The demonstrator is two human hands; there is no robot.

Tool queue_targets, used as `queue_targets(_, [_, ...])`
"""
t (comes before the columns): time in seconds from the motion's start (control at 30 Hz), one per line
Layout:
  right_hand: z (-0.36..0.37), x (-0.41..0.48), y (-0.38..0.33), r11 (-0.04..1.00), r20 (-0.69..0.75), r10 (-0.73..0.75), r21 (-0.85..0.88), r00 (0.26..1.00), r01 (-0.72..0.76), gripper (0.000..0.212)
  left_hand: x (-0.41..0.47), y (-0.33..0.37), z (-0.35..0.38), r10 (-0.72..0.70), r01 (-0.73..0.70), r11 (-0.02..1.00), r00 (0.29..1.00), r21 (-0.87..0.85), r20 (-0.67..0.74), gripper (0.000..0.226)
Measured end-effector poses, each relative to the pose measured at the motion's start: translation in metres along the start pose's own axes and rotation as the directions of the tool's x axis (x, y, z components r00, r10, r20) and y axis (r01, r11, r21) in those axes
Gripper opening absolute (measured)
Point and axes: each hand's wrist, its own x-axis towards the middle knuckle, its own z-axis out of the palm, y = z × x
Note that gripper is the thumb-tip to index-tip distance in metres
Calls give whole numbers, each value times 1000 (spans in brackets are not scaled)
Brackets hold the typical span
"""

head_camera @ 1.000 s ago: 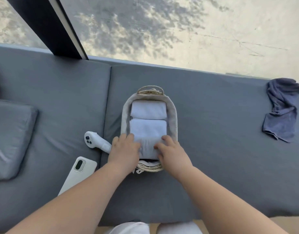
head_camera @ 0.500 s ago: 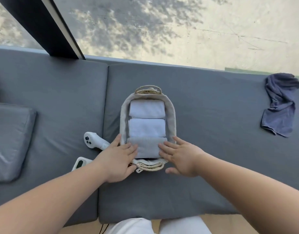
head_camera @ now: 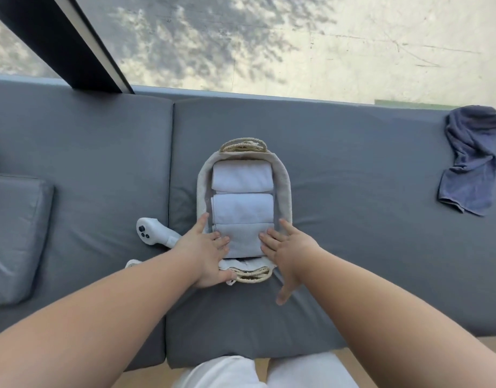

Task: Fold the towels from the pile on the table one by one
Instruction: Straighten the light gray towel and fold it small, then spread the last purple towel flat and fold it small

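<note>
Inside basket walls, hands flank nearest towel

The left hand and right hand no longer curl over the folded light-grey towel. Their fingers now lie flat at its ends, and the left forearm nearly hides the white phone.

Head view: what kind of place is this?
Likely a window seat or daybed in a home or lounge, not a table: padded grey seat cushions run along a big glass window, and a small fabric-lined woven basket holds folded pale towels.
</note>
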Motion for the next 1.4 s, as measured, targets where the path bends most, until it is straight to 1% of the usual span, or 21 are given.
queue_targets(0.07, [0,-1,-1,1000,15,16,-23,1000,-16,138,-1,0,-4,-13,13,1000,1000,-17,13,83])
queue_targets(0.13, [-4,-7,-3,999,22,46,-6,999,-46,134,-5,3,-9,-37,38,996,999,-83,7,81])
queue_targets(0.2, [-5,-16,-7,994,5,88,67,996,-88,121,-16,11,-13,-70,66,981,997,-180,-21,79])
queue_targets(0.27, [-6,-30,-13,985,-38,132,119,991,-126,101,-31,20,-12,-119,96,957,991,-272,-69,76])
queue_targets(0.33, [-4,-46,-20,978,-86,149,163,985,-134,81,-44,31,-7,-171,119,920,979,-373,-110,71])
queue_targets(0.4, [1,-64,-26,957,-142,164,261,976,-123,70,-55,43,-4,-229,132,883,959,-450,-167,63])
queue_targets(0.47, [11,-84,-28,907,-204,199,410,958,-101,66,-63,56,-9,-294,142,835,931,-531,-214,52])
queue_targets(0.5, [18,-95,-27,867,-236,234,490,943,-92,66,-68,64,-16,-325,140,809,916,-571,-235,46])
queue_targets(0.57, [37,-115,-23,759,-271,348,644,898,-100,65,-76,82,-34,-374,120,773,879,-623,-296,41])
queue_targets(0.63, [64,-135,-12,630,-267,488,767,831,-123,64,-80,102,-56,-418,67,717,837,-693,-352,48])
queue_targets(0.7, [96,-156,4,512,-235,596,847,768,-139,63,-80,126,-80,-430,-25,636,818,-771,-382,59])
queue_targets(0.73, [115,-167,13,462,-215,633,876,743,-141,63,-79,140,-92,-427,-59,621,811,-782,-400,64])
queue_targets(0.77, [136,-178,23,416,-197,662,899,723,-136,64,-73,155,-103,-425,-66,629,805,-775,-414,69])
queue_targets(0.83, [180,-198,41,351,-177,700,929,692,-116,65,-57,186,-123,-437,-29,674,789,-738,-431,75])
queue_targets(0.9, [229,-216,59,318,-177,724,943,667,-95,66,-37,226,-145,-461,31,716,771,-697,-439,84])
queue_targets(0.97, [283,-234,77,289,-173,731,955,660,-69,67,-16,273,-169,-495,81,718,758,-691,-425,87])
queue_targets(1.03, [342,-258,95,259,-164,725,965,669,-44,68,6,328,-193,-522,93,680,758,-727,-391,81])
queue_targets(1.1, [398,-286,113,239,-149,722,970,675,-42,69,23,380,-216,-529,69,626,769,-777,-358,71])
queue_targets(1.17, [446,-315,130,194,-101,730,979,676,-64,70,37,423,-240,-514,58,618,784,-784,-347,68])
queue_targets(1.27, [494,-346,157,149,-54,741,985,670,-85,72,52,467,-277,-501,37,617,789,-786,-356,66])
queue_targets(1.4, [521,-362,190,150,-59,745,985,665,-80,72,77,495,-319,-501,26,624,780,-781,-374,65])
